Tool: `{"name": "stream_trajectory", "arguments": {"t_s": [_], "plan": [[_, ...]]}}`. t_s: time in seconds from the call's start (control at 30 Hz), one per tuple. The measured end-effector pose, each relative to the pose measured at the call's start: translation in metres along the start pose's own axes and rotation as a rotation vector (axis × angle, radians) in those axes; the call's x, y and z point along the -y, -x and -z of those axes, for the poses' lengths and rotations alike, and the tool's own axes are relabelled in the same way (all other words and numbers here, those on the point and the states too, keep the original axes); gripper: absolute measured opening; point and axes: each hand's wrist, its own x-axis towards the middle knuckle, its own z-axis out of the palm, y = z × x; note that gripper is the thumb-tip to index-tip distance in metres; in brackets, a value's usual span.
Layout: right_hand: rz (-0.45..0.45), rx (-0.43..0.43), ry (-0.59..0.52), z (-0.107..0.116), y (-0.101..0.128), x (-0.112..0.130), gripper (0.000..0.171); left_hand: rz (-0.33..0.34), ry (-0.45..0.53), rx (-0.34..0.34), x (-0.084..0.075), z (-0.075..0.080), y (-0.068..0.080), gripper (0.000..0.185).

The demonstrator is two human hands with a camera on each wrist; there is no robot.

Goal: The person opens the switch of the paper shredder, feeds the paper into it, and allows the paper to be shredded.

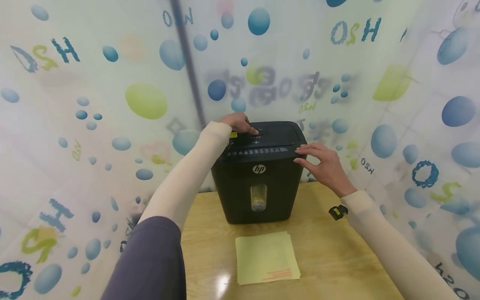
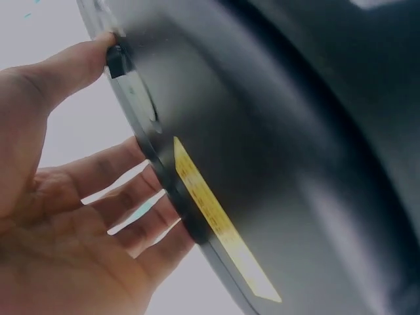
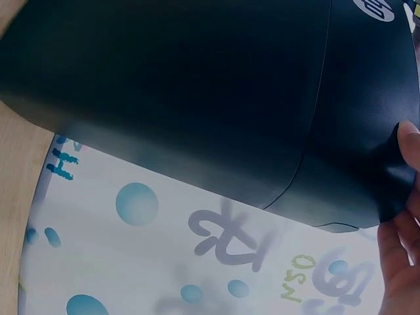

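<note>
A black paper shredder (image 1: 236, 189) with an hp logo on its front stands upright on the wooden table. My left hand (image 1: 240, 122) reaches over its top, and in the left wrist view the thumb tip touches a small black switch (image 2: 117, 62) there. The straight fingers of that hand rest along the lid's edge, beside a yellow label (image 2: 220, 220). At the lid's front right corner, my right hand (image 1: 324, 163) grips the edge, thumb on the front face and fingers over the corner. Shredded bits show dimly behind the clear window (image 1: 258, 198).
Yellow-green paper sheets (image 1: 266, 258) lie stacked on the wooden table (image 1: 326, 254) in front of the shredder. Patterned curtains (image 1: 150, 137) surround the table at the back and sides. A small black piece with a yellow label (image 1: 338, 212) sits beside my right cuff.
</note>
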Motion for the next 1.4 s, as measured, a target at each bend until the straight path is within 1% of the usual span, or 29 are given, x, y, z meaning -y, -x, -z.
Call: {"name": "stream_trajectory", "arguments": {"t_s": [0.07,0.2,0.33,0.47,0.57,0.73,0.9,1.03,1.13,1.27,1.4], "plan": [[-0.007,0.004,0.004,0.001,-0.001,0.000,0.031,-0.004,0.014,-0.010,0.000,0.000,0.002,0.077],[-0.013,0.018,0.012,0.002,-0.004,0.001,0.032,-0.004,0.009,-0.036,0.002,0.001,0.002,0.076],[-0.008,0.033,0.013,0.002,-0.007,0.003,0.031,-0.002,0.003,-0.035,0.005,0.001,0.002,0.077],[-0.008,0.042,0.005,0.000,-0.006,0.005,0.031,-0.032,0.028,-0.019,0.010,0.000,0.006,0.084],[-0.011,0.051,0.008,-0.001,-0.006,0.005,0.031,-0.055,0.047,-0.034,0.014,0.000,0.010,0.089],[-0.007,0.060,0.010,-0.003,-0.006,0.006,0.031,-0.085,0.071,-0.111,0.020,0.002,0.019,0.093],[0.010,0.056,0.015,-0.003,-0.009,0.006,0.031,-0.133,0.066,-0.224,0.023,0.005,0.028,0.094],[0.013,0.055,0.017,-0.001,-0.008,0.006,0.031,-0.152,0.076,-0.302,0.022,0.005,0.037,0.093],[0.002,0.055,0.022,0.000,-0.006,0.006,0.030,-0.161,0.088,-0.353,0.023,0.003,0.043,0.094],[-0.013,0.052,0.036,0.002,-0.003,0.006,0.029,-0.191,0.108,-0.419,0.029,-0.001,0.049,0.095],[-0.019,0.067,0.040,0.002,-0.002,0.007,0.029,-0.216,0.120,-0.467,0.038,-0.007,0.062,0.094]]}}
